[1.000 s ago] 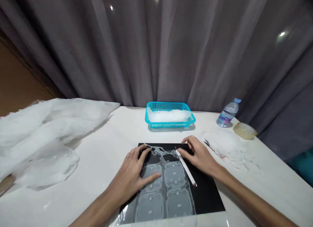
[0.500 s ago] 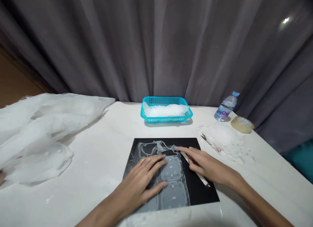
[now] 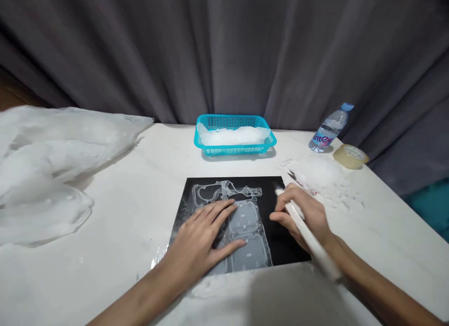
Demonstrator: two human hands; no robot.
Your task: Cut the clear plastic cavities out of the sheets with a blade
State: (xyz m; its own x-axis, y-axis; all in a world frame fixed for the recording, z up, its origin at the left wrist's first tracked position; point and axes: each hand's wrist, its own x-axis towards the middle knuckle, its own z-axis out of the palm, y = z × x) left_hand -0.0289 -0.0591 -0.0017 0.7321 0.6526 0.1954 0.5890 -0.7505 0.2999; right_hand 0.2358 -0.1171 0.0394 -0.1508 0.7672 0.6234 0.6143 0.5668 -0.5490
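My left hand (image 3: pixel 205 230) lies spread over a clear plastic sheet (image 3: pixel 249 256) with rounded rectangular shapes moulded in it, pressing on its left part. Several cut-out gaps show along the sheet's far end. Beneath it is a black board (image 3: pixel 280 232). My right hand (image 3: pixel 305 218), closed, grips a long white pen-shaped tool (image 3: pixel 305 232) above the board's right side. The tool slants with its dark tip pointing away from me; motion blurs it, so I cannot tell what the tip is. My left hand covers part of the sheet.
A blue basket (image 3: pixel 235 149) holding white material stands behind the board. To the right are scissors (image 3: pixel 298 180), white scraps (image 3: pixel 322 174), a water bottle (image 3: pixel 328 132) and a tape roll (image 3: pixel 351 156). A large translucent bag (image 3: pixel 63 148) lies at left. Grey curtain (image 3: pixel 224 50) hangs behind.
My right hand has picked up the white pen-shaped tool from the board and drawn back from the sheet's far end. My left hand stays on the sheet. The view has tilted down slightly.
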